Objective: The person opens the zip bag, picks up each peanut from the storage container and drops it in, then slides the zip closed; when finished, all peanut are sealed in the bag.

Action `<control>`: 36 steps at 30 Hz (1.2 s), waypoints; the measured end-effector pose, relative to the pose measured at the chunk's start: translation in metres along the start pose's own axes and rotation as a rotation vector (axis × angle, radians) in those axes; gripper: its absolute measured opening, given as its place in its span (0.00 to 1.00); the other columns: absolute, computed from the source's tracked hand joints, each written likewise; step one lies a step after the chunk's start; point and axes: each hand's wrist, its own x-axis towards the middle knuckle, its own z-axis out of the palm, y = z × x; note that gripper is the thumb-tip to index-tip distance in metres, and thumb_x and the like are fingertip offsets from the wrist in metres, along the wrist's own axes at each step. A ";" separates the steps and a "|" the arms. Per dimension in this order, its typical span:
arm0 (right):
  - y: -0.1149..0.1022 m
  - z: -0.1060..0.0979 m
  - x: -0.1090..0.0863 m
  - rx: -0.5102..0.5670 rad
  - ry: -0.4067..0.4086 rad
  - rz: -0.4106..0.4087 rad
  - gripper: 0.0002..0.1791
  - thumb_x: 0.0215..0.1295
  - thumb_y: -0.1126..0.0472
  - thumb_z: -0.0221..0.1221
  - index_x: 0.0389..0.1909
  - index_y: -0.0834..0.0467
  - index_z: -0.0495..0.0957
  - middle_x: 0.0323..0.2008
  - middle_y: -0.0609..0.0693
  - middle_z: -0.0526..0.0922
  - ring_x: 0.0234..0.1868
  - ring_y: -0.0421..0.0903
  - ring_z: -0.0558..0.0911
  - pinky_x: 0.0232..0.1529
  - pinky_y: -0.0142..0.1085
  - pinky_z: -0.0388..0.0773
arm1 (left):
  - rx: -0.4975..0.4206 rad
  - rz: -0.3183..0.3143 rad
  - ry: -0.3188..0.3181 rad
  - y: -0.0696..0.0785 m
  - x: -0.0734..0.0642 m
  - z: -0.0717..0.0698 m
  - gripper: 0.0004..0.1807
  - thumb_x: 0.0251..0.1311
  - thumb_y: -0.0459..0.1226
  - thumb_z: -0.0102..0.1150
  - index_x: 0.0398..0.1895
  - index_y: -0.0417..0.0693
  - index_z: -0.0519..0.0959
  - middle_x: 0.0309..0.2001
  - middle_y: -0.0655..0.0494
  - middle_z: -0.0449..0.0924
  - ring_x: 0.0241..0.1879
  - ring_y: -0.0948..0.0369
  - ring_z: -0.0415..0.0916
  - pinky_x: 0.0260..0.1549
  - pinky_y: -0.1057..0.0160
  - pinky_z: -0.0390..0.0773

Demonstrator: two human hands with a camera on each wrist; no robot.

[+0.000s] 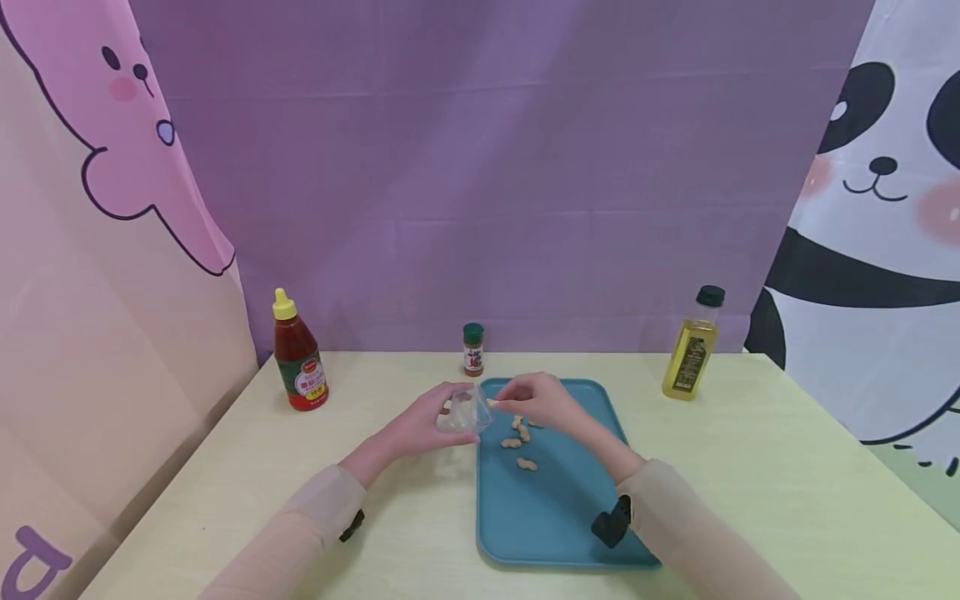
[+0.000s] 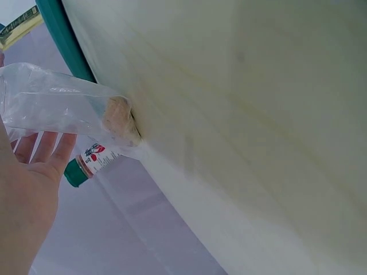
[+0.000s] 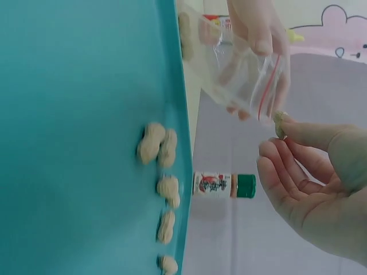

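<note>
Holding a clear bag (image 1: pixel 465 412) just left of the tray (image 1: pixel 570 533), the left hand (image 1: pixel 420 425) grasps it; the right hand (image 1: pixel 536 400) pinches a peanut (image 3: pixel 280 121) at its mouth. More peanuts (image 1: pixel 519 446) lie on the tray; a spice jar (image 1: pixel 473 349) stands behind it.

A red sauce bottle (image 1: pixel 299 354) with a yellow cap stands on the pale surface (image 1: pixel 750 467), well off to the left of the left hand (image 1: pixel 420 425). A small green-capped spice jar (image 1: pixel 473 349) stands just beyond both hands, and an oil bottle (image 1: pixel 692 343) stands well apart to the right of the right hand (image 1: pixel 536 400).
</note>
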 end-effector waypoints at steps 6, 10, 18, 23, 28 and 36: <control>-0.004 0.008 0.003 -0.021 -0.015 0.005 0.09 0.61 0.56 0.62 0.36 0.57 0.83 0.32 0.49 0.85 0.33 0.43 0.82 0.33 0.32 0.79 | -0.016 0.014 0.000 0.001 0.000 0.001 0.44 0.49 0.57 0.65 0.68 0.53 0.60 0.62 0.57 0.67 0.60 0.61 0.67 0.55 0.60 0.75; -0.007 0.011 0.003 -0.038 -0.011 0.026 0.08 0.61 0.57 0.61 0.36 0.57 0.83 0.31 0.48 0.84 0.32 0.43 0.81 0.32 0.32 0.78 | -0.019 0.016 -0.003 0.001 0.000 0.000 0.44 0.49 0.57 0.65 0.68 0.53 0.60 0.62 0.57 0.67 0.60 0.61 0.67 0.55 0.60 0.75; -0.009 0.012 0.002 -0.054 -0.001 0.025 0.07 0.61 0.58 0.61 0.36 0.57 0.83 0.31 0.48 0.84 0.31 0.40 0.79 0.31 0.31 0.77 | 0.004 0.003 -0.008 0.000 0.000 0.000 0.44 0.49 0.57 0.65 0.68 0.53 0.60 0.62 0.57 0.67 0.60 0.61 0.67 0.55 0.60 0.75; -0.008 0.012 0.002 -0.036 0.002 0.029 0.08 0.61 0.58 0.62 0.36 0.57 0.83 0.31 0.48 0.84 0.31 0.41 0.80 0.32 0.32 0.78 | -0.012 -0.001 -0.008 0.001 -0.001 -0.001 0.44 0.49 0.57 0.65 0.68 0.52 0.60 0.63 0.57 0.67 0.60 0.61 0.67 0.55 0.59 0.75; -0.007 0.008 0.002 -0.015 0.016 0.039 0.10 0.61 0.58 0.62 0.39 0.59 0.83 0.34 0.49 0.85 0.35 0.43 0.81 0.36 0.36 0.81 | -0.031 -0.004 -0.006 0.001 -0.002 -0.001 0.44 0.49 0.55 0.66 0.68 0.52 0.60 0.62 0.56 0.67 0.59 0.60 0.67 0.55 0.59 0.75; 0.008 -0.009 0.002 0.034 0.088 0.054 0.11 0.62 0.56 0.61 0.40 0.57 0.82 0.38 0.50 0.85 0.40 0.46 0.82 0.42 0.40 0.80 | -0.018 -0.020 -0.011 0.002 -0.001 0.000 0.44 0.50 0.56 0.66 0.69 0.54 0.60 0.62 0.57 0.68 0.61 0.60 0.67 0.56 0.59 0.74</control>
